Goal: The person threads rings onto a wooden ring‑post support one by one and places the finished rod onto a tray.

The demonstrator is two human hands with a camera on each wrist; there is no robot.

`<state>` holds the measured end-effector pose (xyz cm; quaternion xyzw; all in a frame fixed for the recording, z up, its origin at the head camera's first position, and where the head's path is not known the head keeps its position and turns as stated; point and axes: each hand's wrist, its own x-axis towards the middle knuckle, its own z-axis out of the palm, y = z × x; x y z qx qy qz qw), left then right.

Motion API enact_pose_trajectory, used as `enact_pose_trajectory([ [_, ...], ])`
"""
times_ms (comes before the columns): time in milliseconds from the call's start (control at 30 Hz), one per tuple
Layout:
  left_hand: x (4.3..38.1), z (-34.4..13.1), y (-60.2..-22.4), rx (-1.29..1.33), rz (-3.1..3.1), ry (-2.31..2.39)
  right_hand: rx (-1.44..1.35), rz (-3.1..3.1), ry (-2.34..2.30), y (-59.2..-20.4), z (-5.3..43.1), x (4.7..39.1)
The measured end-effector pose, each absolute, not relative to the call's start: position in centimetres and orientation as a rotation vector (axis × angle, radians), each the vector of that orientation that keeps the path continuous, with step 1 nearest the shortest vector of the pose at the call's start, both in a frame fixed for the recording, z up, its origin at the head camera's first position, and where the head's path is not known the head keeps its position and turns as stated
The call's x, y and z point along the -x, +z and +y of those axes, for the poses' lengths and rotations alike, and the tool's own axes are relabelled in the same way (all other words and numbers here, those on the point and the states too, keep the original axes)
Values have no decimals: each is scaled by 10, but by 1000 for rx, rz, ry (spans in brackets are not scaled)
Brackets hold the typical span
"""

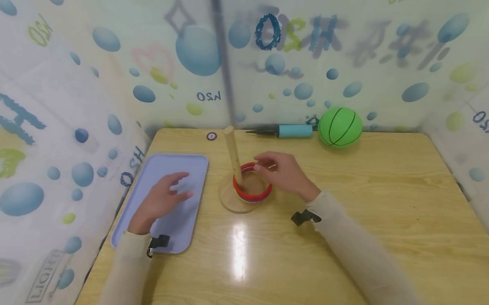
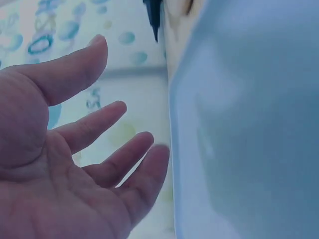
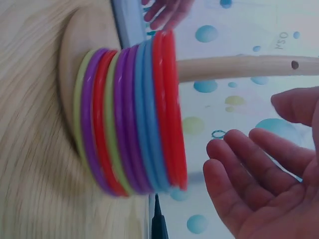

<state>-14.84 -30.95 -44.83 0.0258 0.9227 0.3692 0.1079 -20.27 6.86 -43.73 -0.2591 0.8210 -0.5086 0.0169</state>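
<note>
A stack of coloured rings (image 3: 129, 124), in red, blue, purple and yellow-green, sits around a wooden peg (image 1: 233, 153) on a round wooden base (image 1: 229, 199). Only the red top of the stack shows well in the head view. Just above its right side hovers my right hand (image 1: 285, 172), fingers loosely bent and holding nothing; the right wrist view has this hand beside the rings, a gap between. My left hand (image 1: 161, 200) hangs over the lilac tray (image 1: 196, 166), fingers apart, with nothing in its grasp.
Behind the peg, a blue hand pump (image 1: 294, 130) lies along the table's back edge. A green ball (image 1: 340, 127) is to its right, and a small round disc (image 1: 212, 136) to the left. Bubble-printed walls (image 1: 266, 88) enclose the wooden table (image 1: 377, 196).
</note>
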Motion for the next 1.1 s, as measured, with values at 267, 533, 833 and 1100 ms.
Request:
enact_pose_trajectory([
  [267, 137, -351, -446, 78, 2805, 1045, 863, 2420, -1692, -430, 49, 196],
  [533, 132, -384, -451, 314, 2889, 1053, 878, 2367, -1798, -431, 34, 197],
  [833, 133, -409, -461, 396, 2955, 941, 895, 2343, -1812, -432, 23, 200],
  [1100, 132, -420, -459, 374, 2821, 790, 945, 2313, -1735, -436, 19, 203],
])
